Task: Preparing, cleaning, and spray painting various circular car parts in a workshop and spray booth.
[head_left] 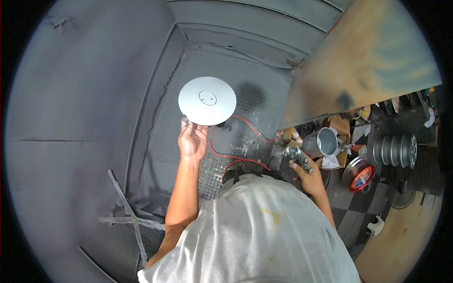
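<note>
My left hand (193,144) is raised in front of me, palm up, with its fingertips reaching under the near edge of a round white disc (219,111). A smaller circle with two dark dots marks the disc's middle. What the fingers grip beneath it is hidden. Low on the right, my right hand (309,178) is wrapped round a metal spray gun (296,154). A grey metal cup (321,142) sits right at the gun, apparently its paint cup; the joint between them does not show clearly.
A red hose (214,150) loops across the paint-dusted floor in front of me. Grey booth walls (80,104) stand at left, a stained panel (358,61) at upper right. Crossed bars (126,203) lie lower left. Cardboard boxes (339,125) and a ribbed metal cylinder (395,151) are on the right.
</note>
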Tool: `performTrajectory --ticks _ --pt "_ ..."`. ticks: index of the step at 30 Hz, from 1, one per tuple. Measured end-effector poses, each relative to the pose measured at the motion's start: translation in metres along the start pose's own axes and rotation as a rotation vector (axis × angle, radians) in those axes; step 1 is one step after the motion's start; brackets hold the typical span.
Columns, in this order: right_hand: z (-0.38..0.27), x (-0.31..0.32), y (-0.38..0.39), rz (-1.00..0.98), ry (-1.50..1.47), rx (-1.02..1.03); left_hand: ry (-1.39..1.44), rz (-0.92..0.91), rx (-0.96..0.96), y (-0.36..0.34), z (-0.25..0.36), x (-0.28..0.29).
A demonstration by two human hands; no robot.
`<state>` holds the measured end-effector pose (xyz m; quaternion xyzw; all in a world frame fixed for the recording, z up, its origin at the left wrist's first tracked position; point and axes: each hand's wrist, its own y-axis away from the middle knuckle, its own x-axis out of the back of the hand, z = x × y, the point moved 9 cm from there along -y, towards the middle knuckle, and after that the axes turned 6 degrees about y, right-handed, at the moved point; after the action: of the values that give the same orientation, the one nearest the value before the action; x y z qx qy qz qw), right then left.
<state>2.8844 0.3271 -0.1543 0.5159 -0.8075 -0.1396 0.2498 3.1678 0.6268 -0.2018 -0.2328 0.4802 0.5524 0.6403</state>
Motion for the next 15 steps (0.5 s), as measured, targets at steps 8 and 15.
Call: performTrajectory --ticks 8,15 --pt "0.039 0.001 0.013 0.043 0.039 -0.082 -0.030 -0.220 0.102 -0.007 -0.015 -0.047" --pt "0.072 0.042 0.053 0.137 0.037 -0.096 0.034 -0.446 0.456 0.021 -0.107 -0.093"
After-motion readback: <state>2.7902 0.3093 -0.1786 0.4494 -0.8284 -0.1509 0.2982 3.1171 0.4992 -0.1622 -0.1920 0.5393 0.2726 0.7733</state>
